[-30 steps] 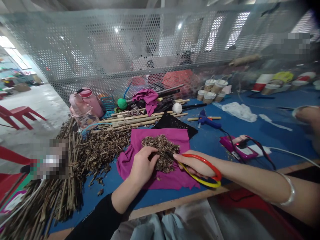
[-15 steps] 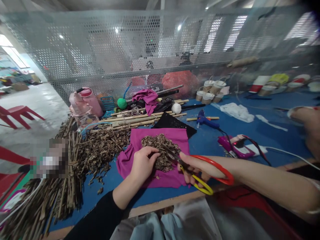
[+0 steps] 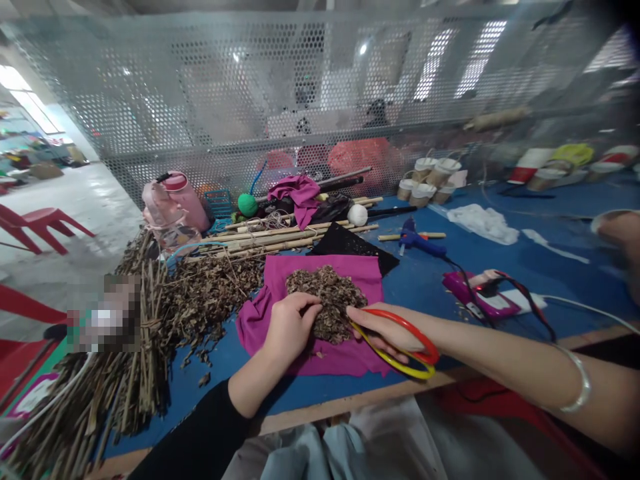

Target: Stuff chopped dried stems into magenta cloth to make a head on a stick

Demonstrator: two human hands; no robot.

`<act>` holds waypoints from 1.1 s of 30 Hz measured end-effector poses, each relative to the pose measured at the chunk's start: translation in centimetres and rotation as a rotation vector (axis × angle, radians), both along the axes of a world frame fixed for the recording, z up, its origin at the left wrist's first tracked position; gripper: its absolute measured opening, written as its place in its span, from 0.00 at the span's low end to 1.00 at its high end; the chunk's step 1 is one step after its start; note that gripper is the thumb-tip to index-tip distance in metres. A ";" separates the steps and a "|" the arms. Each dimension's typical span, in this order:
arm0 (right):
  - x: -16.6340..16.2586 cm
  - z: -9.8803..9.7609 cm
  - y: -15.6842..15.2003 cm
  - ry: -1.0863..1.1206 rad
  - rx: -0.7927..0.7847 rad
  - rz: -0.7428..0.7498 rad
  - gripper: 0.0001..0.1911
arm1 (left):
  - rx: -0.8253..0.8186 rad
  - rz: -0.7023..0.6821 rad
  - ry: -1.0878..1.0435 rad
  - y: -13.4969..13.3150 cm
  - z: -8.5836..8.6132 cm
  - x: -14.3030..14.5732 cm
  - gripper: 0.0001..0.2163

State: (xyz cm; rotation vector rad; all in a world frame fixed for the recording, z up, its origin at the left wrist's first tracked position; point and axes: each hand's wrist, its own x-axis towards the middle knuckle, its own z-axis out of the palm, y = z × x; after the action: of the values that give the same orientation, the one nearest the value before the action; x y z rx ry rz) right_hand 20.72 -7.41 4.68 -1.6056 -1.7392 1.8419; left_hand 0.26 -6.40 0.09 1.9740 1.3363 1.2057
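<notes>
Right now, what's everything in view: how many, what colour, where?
table: one, blue, front
front cloth: one, purple, mid-table
leaf pile: one, brown, on front cloth
leaf heap: one, brown, left of front cloth
stalks: many, brown, far left
sticks: several, tan, behind front cloth
back cloth: one, purple, by sticks
balls: two, green and white, by sticks
sheet: one, black, behind front cloth
glue gun: one, blue, right of sheet
cups: several, white and brown, back right
power strip: one, purple, right
bottle: one, pink, back left
screen: one, grey, back
chairs: at least two, red, left
scissors: one, red-yellow handles, at leaf pile
another person's arm: one, blurred, right edge
left hand: one, at leaf pile
right hand: one, holding scissors
</notes>
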 end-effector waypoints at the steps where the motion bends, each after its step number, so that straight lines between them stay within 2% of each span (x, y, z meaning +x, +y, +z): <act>1: 0.3 0.2 -0.1 0.027 -0.081 -0.006 0.37 | -0.022 0.019 -0.019 0.0 0.0 0.0 0.04; 4: 1.3 1.2 -0.8 0.077 -0.216 -0.061 0.39 | -0.099 0.076 -0.069 -0.1 0.1 0.0 0.05; 9: 2.0 2.5 -2.3 0.041 -0.134 -0.045 0.36 | -0.135 0.113 -0.098 -0.2 0.3 0.5 0.03; 17: -0.5 2.0 -0.5 -0.148 -0.072 0.055 0.40 | 0.051 -0.058 -0.027 -0.5 0.6 0.5 0.09; 19: -0.8 1.5 -0.2 -0.173 0.001 0.051 0.38 | 0.076 -0.067 0.005 -0.5 0.5 0.4 0.09; 23: -0.8 0.8 -0.3 -0.116 0.327 0.120 0.34 | 0.056 -0.050 0.032 -0.4 0.5 0.4 0.08; 24: -0.7 0.7 -0.3 -0.098 0.362 0.121 0.34 | 0.040 -0.039 0.028 -0.4 0.5 0.4 0.07; 26: -0.5 0.4 -0.4 -0.082 0.296 0.092 0.34 | -0.015 -0.006 -0.002 -0.4 0.6 0.4 0.05; 28: -0.1 0.3 -0.4 -0.067 0.107 0.039 0.35 | -0.120 0.009 -0.081 -0.5 0.6 0.5 0.02; 31: 0.7 0.9 -0.9 -0.006 -0.139 -0.029 0.39 | -0.271 -0.055 -0.234 -0.7 0.5 0.5 0.09; 33: 1.1 1.5 -1.5 0.027 -0.172 -0.062 0.39 | -0.269 -0.082 -0.263 -0.8 0.4 0.4 0.11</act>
State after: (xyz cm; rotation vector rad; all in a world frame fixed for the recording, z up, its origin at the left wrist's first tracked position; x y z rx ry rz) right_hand 21.86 -8.87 6.22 -1.6649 -1.5390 2.0217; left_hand 0.70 -7.23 0.44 1.6060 1.2016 1.1360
